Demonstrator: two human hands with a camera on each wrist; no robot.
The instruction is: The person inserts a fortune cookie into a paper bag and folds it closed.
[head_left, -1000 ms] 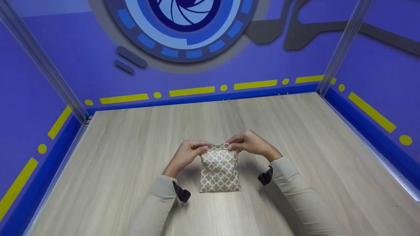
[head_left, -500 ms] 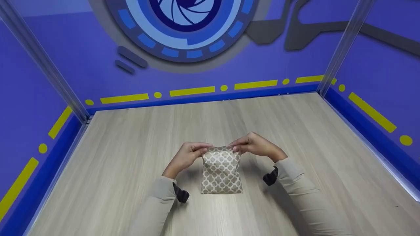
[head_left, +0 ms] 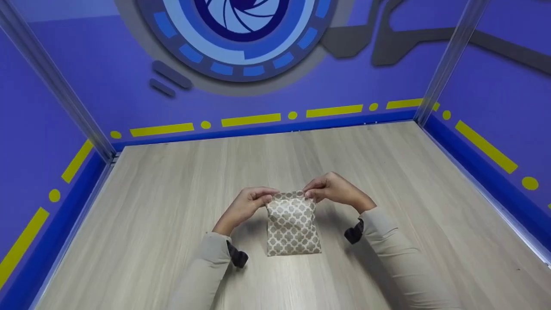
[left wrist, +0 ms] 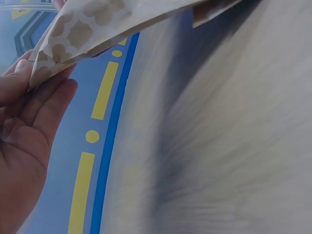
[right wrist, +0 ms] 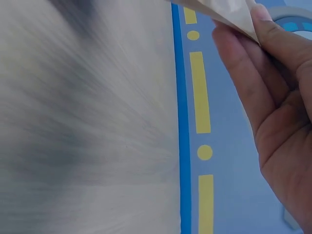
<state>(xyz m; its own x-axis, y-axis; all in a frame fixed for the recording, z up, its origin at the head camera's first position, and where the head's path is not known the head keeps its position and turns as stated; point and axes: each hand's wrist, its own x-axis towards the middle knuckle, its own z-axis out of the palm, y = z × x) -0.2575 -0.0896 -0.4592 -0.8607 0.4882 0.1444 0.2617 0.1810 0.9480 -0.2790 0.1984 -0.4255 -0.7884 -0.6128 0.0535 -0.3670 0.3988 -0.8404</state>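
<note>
A small paper bag (head_left: 293, 228) with a beige-and-white quatrefoil pattern is between my hands in the head view, its top edge bent into a narrow band. At the band's left end, my left hand (head_left: 243, 207) pinches the paper between thumb and fingers. The right hand (head_left: 338, 192) grips the opposite end the same way. From the left wrist, the left hand (left wrist: 22, 156) shows its thumb on top of the bag's corner (left wrist: 80, 31) and fingers beneath. In the right wrist view, the right hand (right wrist: 287, 107) pinches the other corner (right wrist: 234, 12). What the bag contains is hidden.
A light wood-grain table (head_left: 181, 185) lies under the bag. Blue-purple panels with yellow dashes (head_left: 252, 119) rise along its back, left and right sides. Metal posts (head_left: 443, 69) stand at the back corners. Black wrist mounts (head_left: 237, 256) hang below the sleeves.
The bag has shifted slightly right and nearer to me. My right hand has moved a little right, and the left hand slightly down. Both hands keep their pinch on the top band.
</note>
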